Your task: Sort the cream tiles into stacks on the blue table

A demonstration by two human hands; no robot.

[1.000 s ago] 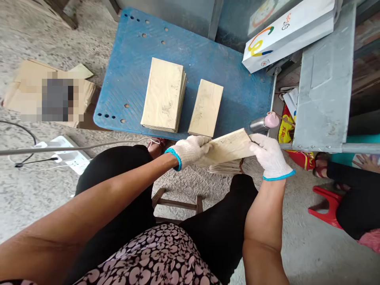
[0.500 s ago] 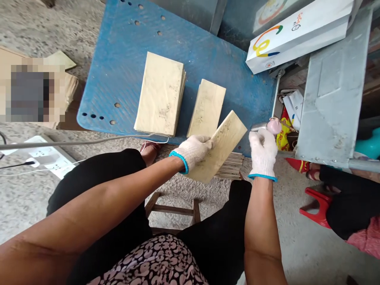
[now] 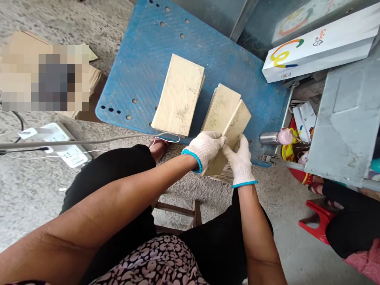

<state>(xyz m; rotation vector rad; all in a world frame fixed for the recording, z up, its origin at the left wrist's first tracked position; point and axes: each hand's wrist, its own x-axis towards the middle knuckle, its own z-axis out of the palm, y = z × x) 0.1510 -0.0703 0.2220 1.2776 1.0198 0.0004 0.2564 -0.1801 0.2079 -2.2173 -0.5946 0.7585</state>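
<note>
A thin, pale wooden board (image 3: 240,118) is held tilted above the near edge of the blue table. My left hand (image 3: 204,147), in a white knit glove with a blue cuff, grips its left edge, thumb on top. On the board's right side my right hand (image 3: 241,161), gloved alike, has its thumb close to the left thumb and its fingers around the edge. Just behind the held board lies a smaller stack of boards (image 3: 221,103), partly covered by it. A taller stack (image 3: 179,95) with dark smudges sits to the left. More stacked boards (image 3: 224,176) show underneath the hands.
The blue table (image 3: 142,75) has holes along its edges. At right are a steel bottle (image 3: 268,137) with a pink top, a white paper bag (image 3: 311,47) and a grey metal cabinet (image 3: 335,118). A cable (image 3: 118,141) crosses near a power strip (image 3: 69,148). Someone sits by a red stool (image 3: 319,221).
My right hand has moved left from beside the bottle onto the board. The board has turned more edge-on in my left hand. The whole view has shifted.
</note>
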